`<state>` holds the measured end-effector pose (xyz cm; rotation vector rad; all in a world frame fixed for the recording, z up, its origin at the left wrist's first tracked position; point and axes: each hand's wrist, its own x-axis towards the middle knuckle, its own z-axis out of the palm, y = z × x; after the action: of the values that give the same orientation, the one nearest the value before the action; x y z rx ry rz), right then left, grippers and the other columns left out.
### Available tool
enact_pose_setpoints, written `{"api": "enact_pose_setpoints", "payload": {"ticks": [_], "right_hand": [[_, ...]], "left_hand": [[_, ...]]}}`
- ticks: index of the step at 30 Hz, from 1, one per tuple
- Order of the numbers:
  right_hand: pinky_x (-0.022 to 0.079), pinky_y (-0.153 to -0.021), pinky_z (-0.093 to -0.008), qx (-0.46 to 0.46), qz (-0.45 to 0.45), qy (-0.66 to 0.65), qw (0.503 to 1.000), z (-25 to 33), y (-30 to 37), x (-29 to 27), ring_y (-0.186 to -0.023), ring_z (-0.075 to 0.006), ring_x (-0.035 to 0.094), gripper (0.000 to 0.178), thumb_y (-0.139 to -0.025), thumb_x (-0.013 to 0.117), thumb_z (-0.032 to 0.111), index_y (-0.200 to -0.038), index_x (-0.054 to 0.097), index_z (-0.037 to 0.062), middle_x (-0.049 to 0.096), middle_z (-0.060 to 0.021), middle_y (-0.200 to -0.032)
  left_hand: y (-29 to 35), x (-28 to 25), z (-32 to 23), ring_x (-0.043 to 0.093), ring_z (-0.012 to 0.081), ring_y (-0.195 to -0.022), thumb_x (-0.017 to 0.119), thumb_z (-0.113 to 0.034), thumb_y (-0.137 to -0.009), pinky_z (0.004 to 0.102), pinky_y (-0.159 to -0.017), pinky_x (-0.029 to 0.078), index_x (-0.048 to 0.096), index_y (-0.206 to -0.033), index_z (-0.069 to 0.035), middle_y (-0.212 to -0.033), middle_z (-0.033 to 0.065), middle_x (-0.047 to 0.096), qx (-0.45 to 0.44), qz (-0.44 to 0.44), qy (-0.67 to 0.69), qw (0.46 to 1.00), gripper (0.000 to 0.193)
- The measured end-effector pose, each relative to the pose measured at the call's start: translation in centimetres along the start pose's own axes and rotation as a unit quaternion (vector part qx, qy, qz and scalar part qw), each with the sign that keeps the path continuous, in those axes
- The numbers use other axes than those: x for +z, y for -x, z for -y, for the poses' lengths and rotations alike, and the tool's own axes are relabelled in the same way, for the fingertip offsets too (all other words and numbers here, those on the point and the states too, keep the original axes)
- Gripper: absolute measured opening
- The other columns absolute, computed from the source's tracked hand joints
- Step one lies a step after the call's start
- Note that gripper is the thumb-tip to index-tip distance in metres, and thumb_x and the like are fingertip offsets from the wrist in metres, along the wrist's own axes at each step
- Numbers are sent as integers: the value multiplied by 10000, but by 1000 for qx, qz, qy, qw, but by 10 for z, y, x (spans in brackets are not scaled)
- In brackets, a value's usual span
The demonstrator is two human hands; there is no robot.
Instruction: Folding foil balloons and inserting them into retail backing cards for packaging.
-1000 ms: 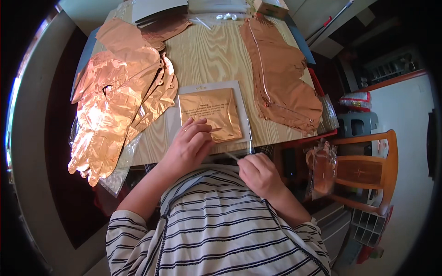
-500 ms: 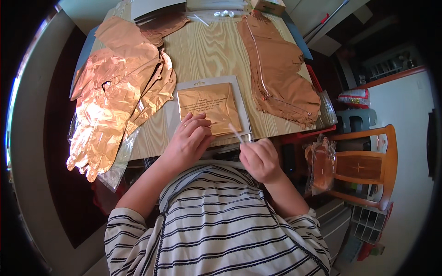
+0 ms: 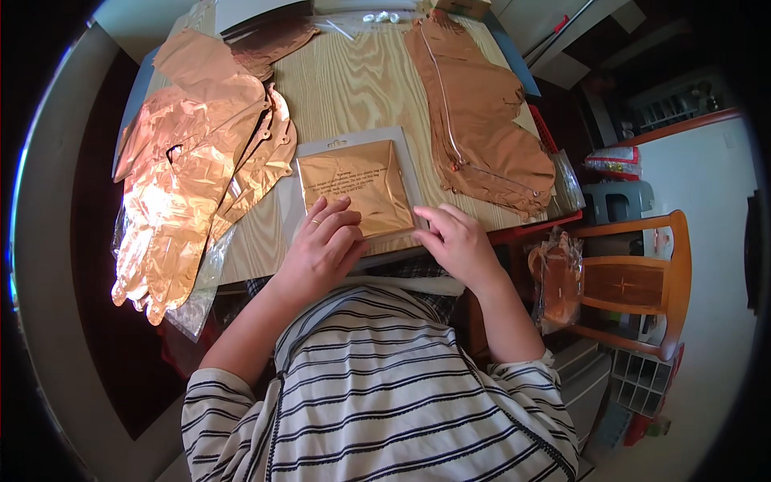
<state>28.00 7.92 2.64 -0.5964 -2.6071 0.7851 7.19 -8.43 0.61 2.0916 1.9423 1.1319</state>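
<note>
A flat clear plastic bag (image 3: 414, 173) with a hang hole lies at the table's near edge. Inside it is a folded copper-coloured foil balloon (image 3: 361, 165), seen through printed lines on the bag. My left hand (image 3: 325, 241) holds the bag's near left part, its bent fingers on top and its thumb by the near edge. At the near right corner my right hand (image 3: 458, 241) grips the bag's edge between thumb and fingers. No white stick shows in my right hand; part of its grip is hidden.
Crinkled foil balloons (image 3: 189, 161) spread over the table's left side. Another flat copper foil balloon (image 3: 482, 120) lies on the right. Small white rolls (image 3: 381, 16) and a thin white stick (image 3: 340, 30) sit at the back. A wooden chair (image 3: 626, 277) stands right.
My right hand has moved up to the bag's near right corner, and the thin white stick it held is out of sight. My left hand stays on the bag.
</note>
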Motion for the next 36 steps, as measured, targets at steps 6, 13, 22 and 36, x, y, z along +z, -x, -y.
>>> {"api": "enact_pose_setpoints", "payload": {"ticks": [6,13,22,36], "right_hand": [[516,-645,-383,-45,-95,94,990,-4,4,17,-708,-290,641,269,-809,802,133,-1035,667,79,609,-80,-833],[508,-762,-395,-116,-62,57,990,-4,22,1,-868,-285,627,325,-758,811,84,-1052,674,60,594,-68,-969],[530,-695,-361,-23,-5,-25,999,0,16,-16,-799,-264,643,279,-764,811,52,-1018,694,57,616,-86,-922],[465,-746,-395,-165,-3,123,979,-9,24,-9,-771,-274,579,120,-836,686,66,-857,567,58,518,-84,-829]], "left_hand": [[-3,-4,3,577,363,-1267,777,-126,-833,554,-1119,388,622,-1003,-81,-1150,94,648,6,22,-10,1000,234],[-16,-12,-27,542,355,-1302,776,-142,-779,565,-1139,356,653,-1097,-83,-1250,104,613,51,58,-94,993,346],[-23,3,-7,541,342,-1308,719,-92,-808,558,-1146,369,665,-1176,-60,-1283,120,609,88,119,21,989,374],[-24,2,-7,533,359,-1321,700,-71,-809,587,-1163,343,682,-1181,-46,-1287,133,616,77,138,46,986,374]]}}
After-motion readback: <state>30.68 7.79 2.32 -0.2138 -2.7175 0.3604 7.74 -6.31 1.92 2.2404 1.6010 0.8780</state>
